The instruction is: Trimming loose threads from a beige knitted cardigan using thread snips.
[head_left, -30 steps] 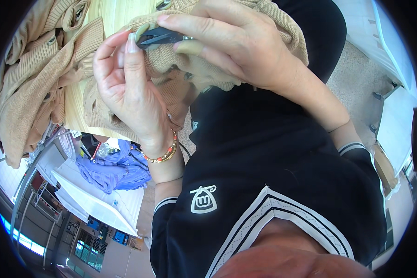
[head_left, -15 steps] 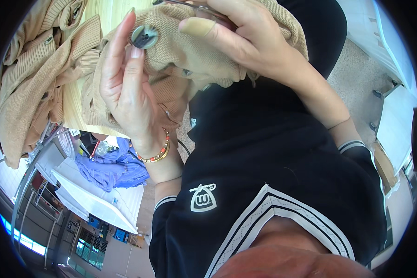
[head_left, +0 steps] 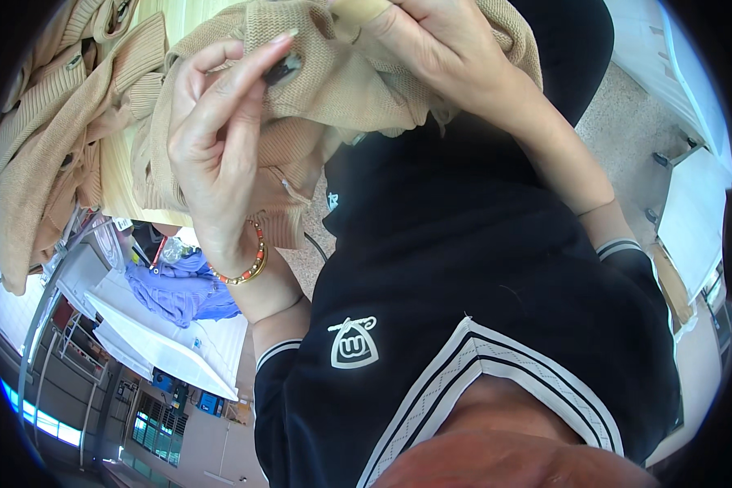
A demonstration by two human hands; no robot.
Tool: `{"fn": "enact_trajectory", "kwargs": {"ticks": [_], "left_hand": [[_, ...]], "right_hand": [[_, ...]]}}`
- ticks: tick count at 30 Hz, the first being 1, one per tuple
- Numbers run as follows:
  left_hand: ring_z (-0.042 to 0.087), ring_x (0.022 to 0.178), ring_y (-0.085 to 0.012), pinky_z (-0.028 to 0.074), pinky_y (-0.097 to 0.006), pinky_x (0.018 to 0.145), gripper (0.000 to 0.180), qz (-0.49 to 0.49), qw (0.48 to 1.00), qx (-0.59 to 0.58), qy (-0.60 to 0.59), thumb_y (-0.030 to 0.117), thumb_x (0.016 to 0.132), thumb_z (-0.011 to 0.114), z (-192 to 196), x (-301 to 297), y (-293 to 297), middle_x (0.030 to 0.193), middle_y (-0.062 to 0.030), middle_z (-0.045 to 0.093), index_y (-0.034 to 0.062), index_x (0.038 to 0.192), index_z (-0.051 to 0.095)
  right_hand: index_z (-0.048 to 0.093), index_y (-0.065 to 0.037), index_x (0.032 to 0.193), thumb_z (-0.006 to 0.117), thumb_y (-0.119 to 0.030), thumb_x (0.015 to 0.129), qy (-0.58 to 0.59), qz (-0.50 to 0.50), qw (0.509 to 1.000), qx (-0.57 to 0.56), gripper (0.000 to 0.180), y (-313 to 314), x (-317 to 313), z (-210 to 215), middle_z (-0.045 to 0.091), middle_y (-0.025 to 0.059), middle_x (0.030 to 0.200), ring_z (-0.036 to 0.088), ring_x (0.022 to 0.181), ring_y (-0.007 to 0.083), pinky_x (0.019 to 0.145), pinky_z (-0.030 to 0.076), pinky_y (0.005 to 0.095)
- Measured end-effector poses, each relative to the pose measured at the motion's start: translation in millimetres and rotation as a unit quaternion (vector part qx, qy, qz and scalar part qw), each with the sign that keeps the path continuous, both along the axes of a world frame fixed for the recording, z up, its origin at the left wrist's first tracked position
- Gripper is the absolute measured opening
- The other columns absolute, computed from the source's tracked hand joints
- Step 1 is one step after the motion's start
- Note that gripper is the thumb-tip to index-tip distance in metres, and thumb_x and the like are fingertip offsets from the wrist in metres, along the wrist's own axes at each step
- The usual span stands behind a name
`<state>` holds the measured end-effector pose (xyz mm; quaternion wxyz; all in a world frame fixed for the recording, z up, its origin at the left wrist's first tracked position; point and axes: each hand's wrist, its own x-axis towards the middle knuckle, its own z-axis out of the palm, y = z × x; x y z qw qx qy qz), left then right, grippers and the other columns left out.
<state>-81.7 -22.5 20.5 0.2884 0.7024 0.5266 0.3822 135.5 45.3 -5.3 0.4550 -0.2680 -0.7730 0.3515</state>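
A tan knitted cardigan (head_left: 358, 85) lies bunched at the top of the view, between my two hands. My left hand (head_left: 220, 134) is closed at its edge, thumb and forefinger pinching beside a dark, grey-marbled button (head_left: 283, 69). A beaded bracelet circles that wrist. My right hand (head_left: 443, 53) rests on the knit farther right, its thumb wrapped in a tan bandage (head_left: 362, 11) and bent against the cloth. Its other fingers are cut off by the top edge, so what they grip is hidden.
More tan knitwear with buttons (head_left: 53, 154) is heaped at the left on a pale wooden table (head_left: 118, 175). Below it, bluish-purple cloth (head_left: 175, 289) lies on a white surface. A white wheeled board (head_left: 695, 220) stands on the floor at the right.
My left hand has tilted inward and its fingertips now partly cover the button, which has shifted right. My right hand has risen slightly; the thin dark metal tool by it has left the view.
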Motion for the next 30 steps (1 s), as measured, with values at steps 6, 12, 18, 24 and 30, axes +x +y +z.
{"fn": "enact_trajectory", "kwargs": {"ticks": [6, 12, 18, 24, 30], "left_hand": [[0.053, 0.089, -0.0111, 0.042, -0.022, 0.081, 0.032, -0.045, 0.999, -0.02, 0.024, -0.004, 0.094, 0.062, 7, -8, -2, 0.111, -0.0084, 0.058, 0.0083, 0.12, 0.076], [0.055, 0.091, -0.0125, 0.044, -0.022, 0.082, 0.035, -0.072, 0.997, -0.015, 0.029, -0.009, 0.089, 0.066, 6, -11, -1, 0.11, -0.0089, 0.061, 0.0063, 0.119, 0.076], [0.057, 0.083, -0.0068, 0.046, -0.018, 0.072, 0.03, 0.017, 0.997, -0.076, -0.028, -0.007, 0.088, 0.072, 5, -11, -1, 0.106, -0.0043, 0.065, 0.0042, 0.116, 0.077], [0.057, 0.079, -0.003, 0.045, -0.016, 0.069, 0.026, 0.065, 0.996, -0.005, -0.068, -0.002, 0.091, 0.072, -10, -7, 4, 0.1, -0.0015, 0.07, 0.0015, 0.116, 0.076], [0.064, 0.088, -0.0056, 0.049, -0.017, 0.078, 0.02, 0.144, 0.967, -0.039, -0.208, 0.002, 0.098, 0.067, -17, 0, 6, 0.104, -0.0058, 0.073, -0.0038, 0.115, 0.074]], "right_hand": [[0.062, 0.006, 0.127, 0.06, -0.014, 0.102, 0.0, -0.005, 1.0, -0.018, 0.032, 1, 4, 0, 0.061, 0.0137, 0.096, 0.061, 0.084, 0.022, 0.073, 0.049, 0.0313], [0.062, 0.006, 0.126, 0.06, -0.015, 0.102, 0.032, 0.007, 0.996, -0.081, 0.032, 4, 8, -11, 0.062, 0.013, 0.095, 0.061, 0.083, 0.0209, 0.073, 0.049, 0.0305], [0.062, 0.005, 0.129, 0.064, -0.014, 0.1, 0.01, 0.022, 0.999, -0.024, 0.035, 1, 3, -5, 0.065, 0.014, 0.1, 0.062, 0.089, 0.0222, 0.076, 0.05, 0.0305], [0.062, 0.002, 0.133, 0.069, -0.013, 0.096, 0.018, 0.048, 0.994, 0.097, 0.041, 8, 8, -24, 0.065, 0.0136, 0.103, 0.063, 0.091, 0.0245, 0.077, 0.05, 0.0313], [0.064, -0.001, 0.132, 0.071, -0.015, 0.094, -0.03, 0.034, 0.983, 0.177, 0.041, 9, 8, -28, 0.064, 0.0123, 0.099, 0.064, 0.086, 0.025, 0.072, 0.05, 0.031]]}}
